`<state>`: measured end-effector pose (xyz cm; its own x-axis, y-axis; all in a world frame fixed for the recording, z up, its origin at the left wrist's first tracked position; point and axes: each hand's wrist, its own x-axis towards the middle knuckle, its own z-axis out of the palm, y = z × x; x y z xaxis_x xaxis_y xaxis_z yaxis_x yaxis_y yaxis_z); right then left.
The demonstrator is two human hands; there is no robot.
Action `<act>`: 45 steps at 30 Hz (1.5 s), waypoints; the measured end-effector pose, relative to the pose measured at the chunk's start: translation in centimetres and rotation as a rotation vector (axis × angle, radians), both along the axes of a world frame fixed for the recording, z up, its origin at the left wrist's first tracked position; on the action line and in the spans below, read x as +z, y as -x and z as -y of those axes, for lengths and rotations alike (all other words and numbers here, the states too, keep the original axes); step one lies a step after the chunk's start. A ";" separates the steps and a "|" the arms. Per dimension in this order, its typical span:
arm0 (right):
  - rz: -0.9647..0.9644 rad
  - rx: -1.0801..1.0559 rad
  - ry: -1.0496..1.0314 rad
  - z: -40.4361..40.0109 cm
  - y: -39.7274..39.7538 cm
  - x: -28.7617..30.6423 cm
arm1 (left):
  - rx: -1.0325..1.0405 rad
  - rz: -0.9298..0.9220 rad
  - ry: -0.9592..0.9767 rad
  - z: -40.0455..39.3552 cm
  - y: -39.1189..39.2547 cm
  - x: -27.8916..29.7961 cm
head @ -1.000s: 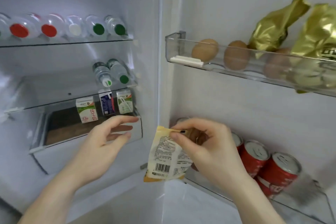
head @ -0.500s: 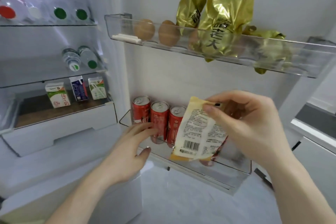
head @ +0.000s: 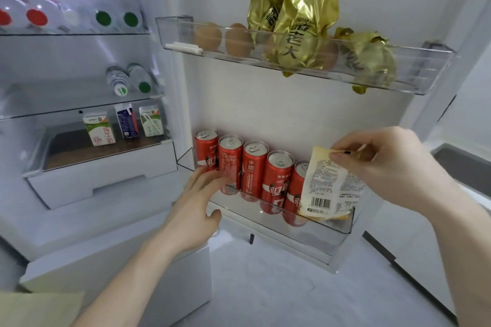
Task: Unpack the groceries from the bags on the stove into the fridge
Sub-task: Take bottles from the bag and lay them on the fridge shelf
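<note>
At the right end of the lower door bin point(head: 342, 228), a pale snack packet point(head: 325, 188) hangs from its top corner, pinched by the right hand point(head: 385, 167); its bottom edge sits just inside the bin, beside the last red can point(head: 297, 194). The left hand point(head: 199, 207), fingers extended, presses against the leftmost cans near the bin's left corner. Risk — released from one corner, the soft packet may slump forward over the low front wall, or nudge the can row. The lower bin holds five red cans; the upper door bin point(head: 435, 71) holds eggs point(head: 237, 40) and gold foil bags point(head: 300, 26) — fridge shelves carry bottles point(head: 130, 79) and milk cartons point(head: 99, 127).
</note>
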<state>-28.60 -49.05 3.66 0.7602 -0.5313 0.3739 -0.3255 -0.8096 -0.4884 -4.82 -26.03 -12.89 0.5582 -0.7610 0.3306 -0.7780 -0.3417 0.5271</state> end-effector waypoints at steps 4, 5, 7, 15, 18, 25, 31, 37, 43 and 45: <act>-0.267 0.042 0.050 1.0 -0.8 -1.0 | 0.015 -0.007 -0.016 0.1 0.0 0.0; -0.326 0.057 0.044 1.1 -1.0 -1.3 | 0.015 -0.006 -0.016 0.0 0.0 0.0; -0.387 0.072 0.038 1.1 -1.2 -1.8 | 0.016 -0.001 -0.019 0.0 0.1 0.0; -0.077 0.031 0.008 -1.6 -1.1 -2.2 | 0.014 0.004 0.007 0.2 0.1 -0.4; -0.033 0.104 -0.048 -4.1 -1.1 -2.6 | 0.016 0.002 -0.012 0.2 0.1 -0.4; -0.065 0.056 -0.116 -4.8 -0.9 -3.4 | -0.023 0.004 -0.058 -0.1 -0.3 -0.2; 0.026 0.005 -0.112 -6.2 -1.6 -3.3 | -0.071 -0.014 -0.080 -0.7 -0.6 0.2; -0.025 0.205 -0.208 -10.2 -3.4 -4.1 | -0.074 -0.118 0.024 -4.0 -0.2 2.2; -0.169 0.423 -0.214 -14.8 -7.3 -7.9 | 0.123 -0.120 0.039 -11.6 0.5 2.1; -0.219 0.514 -0.247 -16.4 -9.1 -8.9 | 0.209 -0.145 0.039 -14.3 0.3 1.4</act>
<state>-19.45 -32.63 -5.28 0.9876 -0.1270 0.0926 -0.0372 -0.7610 -0.6476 -5.11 -11.74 -11.48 0.7458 -0.6122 0.2626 -0.6080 -0.4645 0.6439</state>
